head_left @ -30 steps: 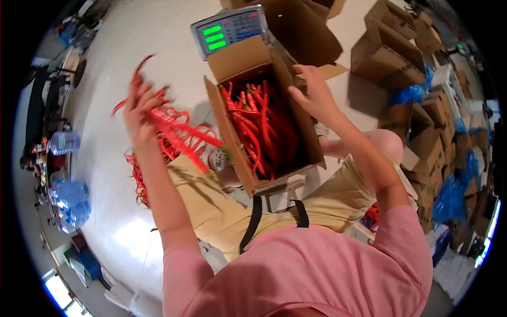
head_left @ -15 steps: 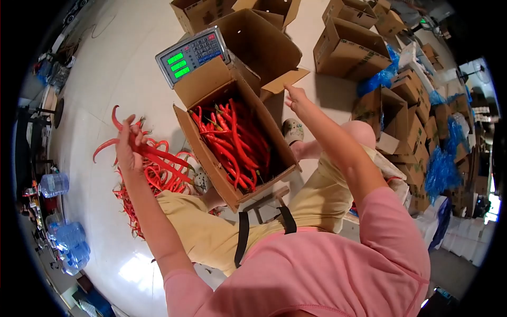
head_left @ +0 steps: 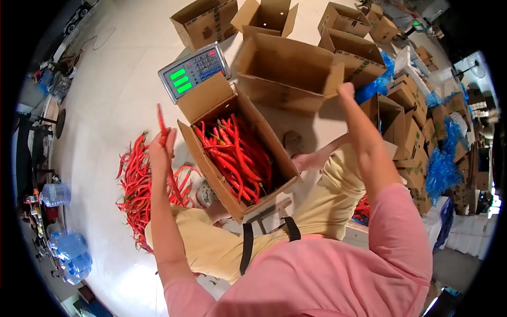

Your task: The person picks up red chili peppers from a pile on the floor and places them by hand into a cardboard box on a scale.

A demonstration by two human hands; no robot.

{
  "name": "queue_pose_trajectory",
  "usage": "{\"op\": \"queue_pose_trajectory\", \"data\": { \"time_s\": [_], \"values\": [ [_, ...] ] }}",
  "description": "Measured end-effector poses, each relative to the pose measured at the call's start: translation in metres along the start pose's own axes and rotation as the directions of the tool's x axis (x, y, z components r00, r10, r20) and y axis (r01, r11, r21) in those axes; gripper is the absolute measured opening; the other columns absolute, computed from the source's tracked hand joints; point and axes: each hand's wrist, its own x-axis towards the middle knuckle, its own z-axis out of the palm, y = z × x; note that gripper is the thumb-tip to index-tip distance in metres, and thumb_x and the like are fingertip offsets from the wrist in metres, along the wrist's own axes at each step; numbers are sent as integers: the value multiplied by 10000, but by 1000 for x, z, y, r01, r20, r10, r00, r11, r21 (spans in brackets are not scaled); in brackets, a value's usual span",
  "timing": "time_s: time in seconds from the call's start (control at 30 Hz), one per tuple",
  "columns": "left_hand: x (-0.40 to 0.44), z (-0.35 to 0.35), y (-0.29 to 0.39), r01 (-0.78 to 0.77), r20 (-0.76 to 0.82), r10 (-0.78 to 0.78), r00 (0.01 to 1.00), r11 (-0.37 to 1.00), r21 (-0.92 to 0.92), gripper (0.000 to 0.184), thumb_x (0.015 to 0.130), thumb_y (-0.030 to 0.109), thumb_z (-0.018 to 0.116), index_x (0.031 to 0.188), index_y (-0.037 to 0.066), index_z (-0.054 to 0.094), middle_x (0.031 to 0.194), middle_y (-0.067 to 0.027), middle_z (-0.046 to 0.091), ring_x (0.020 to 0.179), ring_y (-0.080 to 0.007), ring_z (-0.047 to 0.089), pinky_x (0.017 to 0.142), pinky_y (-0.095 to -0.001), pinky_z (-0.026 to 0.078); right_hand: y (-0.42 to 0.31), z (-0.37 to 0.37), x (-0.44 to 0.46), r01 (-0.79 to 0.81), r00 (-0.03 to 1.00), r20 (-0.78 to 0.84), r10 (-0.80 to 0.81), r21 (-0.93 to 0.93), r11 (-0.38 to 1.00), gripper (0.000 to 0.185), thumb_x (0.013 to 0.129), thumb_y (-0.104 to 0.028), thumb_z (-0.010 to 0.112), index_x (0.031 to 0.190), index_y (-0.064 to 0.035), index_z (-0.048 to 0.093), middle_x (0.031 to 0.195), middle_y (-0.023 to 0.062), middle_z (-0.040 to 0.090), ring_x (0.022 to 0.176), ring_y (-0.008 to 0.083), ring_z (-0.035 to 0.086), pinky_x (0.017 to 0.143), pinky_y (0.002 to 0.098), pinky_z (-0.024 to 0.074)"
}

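Observation:
My left hand [head_left: 162, 146] is closed round a few long red chili peppers [head_left: 173, 186], above a loose pile of red chilies [head_left: 136, 195] on the floor. In front of my body stands an open cardboard box [head_left: 211, 182] with many red chilies [head_left: 238, 158] inside, its far flap upright. My right hand [head_left: 346, 91] pinches the flap of a large empty cardboard box [head_left: 288, 68], which is tilted beyond the filled box. A scale display [head_left: 194, 68] with green digits stands at the filled box's far left corner.
More open boxes [head_left: 205, 24] stand at the far side. Stacked cartons [head_left: 409, 127] and blue plastic [head_left: 442, 171] lie on the right. Large water bottles [head_left: 74, 248] stand at the left. My legs [head_left: 211, 243] flank the filled box, and more chilies [head_left: 362, 208] show beside my right thigh.
My right hand has taken hold of the large box's flap and moved it rightward, away from the scale. My left hand has shifted toward the filled box, still holding chilies. The view has also shifted.

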Motion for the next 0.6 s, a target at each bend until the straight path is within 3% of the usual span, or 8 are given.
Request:
{"op": "queue_pose_trajectory", "data": {
  "time_s": [0.07, 0.13, 0.17, 0.2, 0.3, 0.4, 0.47, 0.6],
  "values": [
    [-1, 15, -12, -218, -48, 230, 972, 959, 180, 325, 837, 287, 628, 945, -19, 622, 628, -78, 604, 531, -137, 502, 534, -277, 422, -29, -48, -51, 268, 923, -191, -333, -301, 915, 279, 795, -126, 555, 1046, -3, 562, 964, 151, 612, 838, 257, 603, 714, 360, 497],
    [-9, 22, -4, -111, 62, 99, 993, 968, 225, 322, 777, 242, 665, 1014, 31, 609, 741, -127, 646, 656, -215, 612, 618, -326, 468, -30, -23, -46, 485, 819, 73, -569, 442, 755, 331, 841, -202, 535, 1107, -7, 504, 1019, 135, 593, 840, 275, 595, 733, 364, 483],
    [-8, 29, -11, -77, 80, 59, 995, 966, 248, 356, 744, 248, 681, 1042, 67, 612, 805, -146, 657, 740, -261, 633, 668, -346, 473, -31, -24, -61, 273, 742, 418, -525, 526, 805, 363, 841, -249, 558, 1115, -17, 507, 1007, 115, 589, 832, 232, 589, 698, 339, 483],
    [-8, 37, -24, -134, 90, 116, 989, 963, 236, 397, 742, 282, 682, 1078, 86, 600, 822, -159, 652, 769, -279, 634, 680, -359, 476, -62, -54, -125, 45, 537, 704, -464, 525, 850, 396, 840, -295, 582, 1122, -26, 511, 994, 96, 585, 824, 189, 583, 663, 315, 484],
    [-19, 47, -12, -46, 149, -6, 989, 938, 344, 449, 742, 383, 648, 1077, 93, 574, 869, -185, 641, 848, -349, 616, 730, -428, 471, -80, -80, -244, 33, 123, 915, -383, 382, 923, 537, 825, -409, 611, 1193, -41, 480, 983, 58, 565, 817, 152, 550, 637, 286, 481],
    [-14, 44, -19, -36, 168, -26, 985, 935, 354, 317, 761, 258, 548, 1033, 102, 596, 873, -209, 620, 841, -370, 601, 724, -444, 471, -37, -36, -285, 338, 93, 695, -713, 651, 679, 620, 764, -334, 659, 1236, -8, 425, 1068, 161, 581, 953, 288, 563, 821, 383, 451],
    [-16, 41, -26, -82, 116, 45, 992, 936, 342, 280, 730, 219, 545, 964, 74, 597, 862, -213, 617, 824, -390, 589, 727, -458, 462, -47, -40, -287, 495, 151, 833, -533, 403, 770, 579, 739, -206, 623, 1240, -3, 415, 1099, 233, 564, 1031, 349, 543, 893, 405, 413],
    [-19, 41, -29, -56, 44, 40, 998, 897, 438, 271, 725, 206, 550, 941, 48, 593, 851, -248, 607, 845, -390, 588, 746, -460, 455, -54, -35, -287, 702, 121, 817, -564, 331, 631, 631, 715, -178, 606, 1293, -81, 372, 1142, 254, 540, 1084, 364, 516, 910, 409, 409]
  ]
}}
